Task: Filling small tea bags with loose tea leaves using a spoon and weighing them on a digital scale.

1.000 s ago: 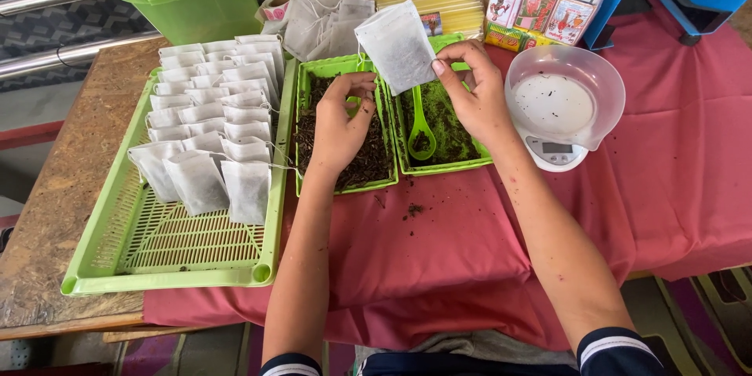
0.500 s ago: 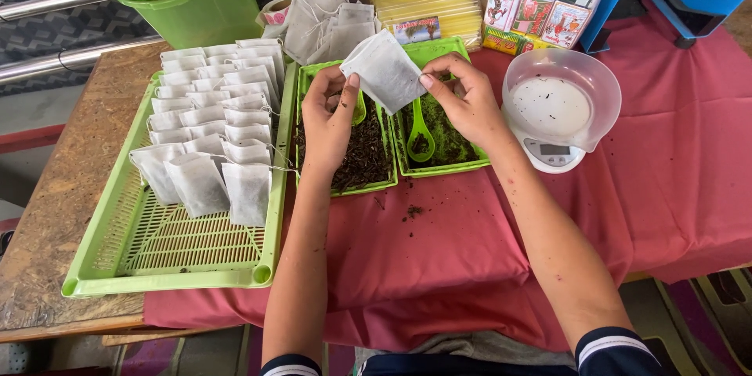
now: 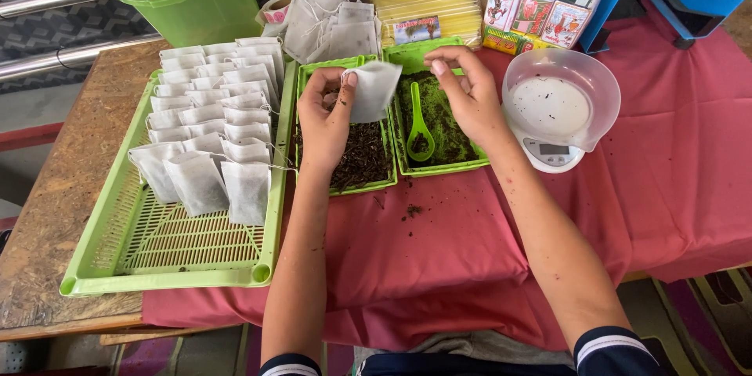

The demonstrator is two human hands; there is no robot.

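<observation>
while above dark leaves, left hand (image 3: 325, 113) fingers pinching white sachet (image 3: 371, 90)

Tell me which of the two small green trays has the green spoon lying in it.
The right-hand small tray, under the right hand: the green spoon lies on its greenish powder. The left small tray holds dark loose leaves and no spoon.

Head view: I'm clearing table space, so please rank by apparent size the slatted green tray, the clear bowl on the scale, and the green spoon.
1. slatted green tray, clearly largest.
2. clear bowl on the scale.
3. green spoon, smallest.
</observation>
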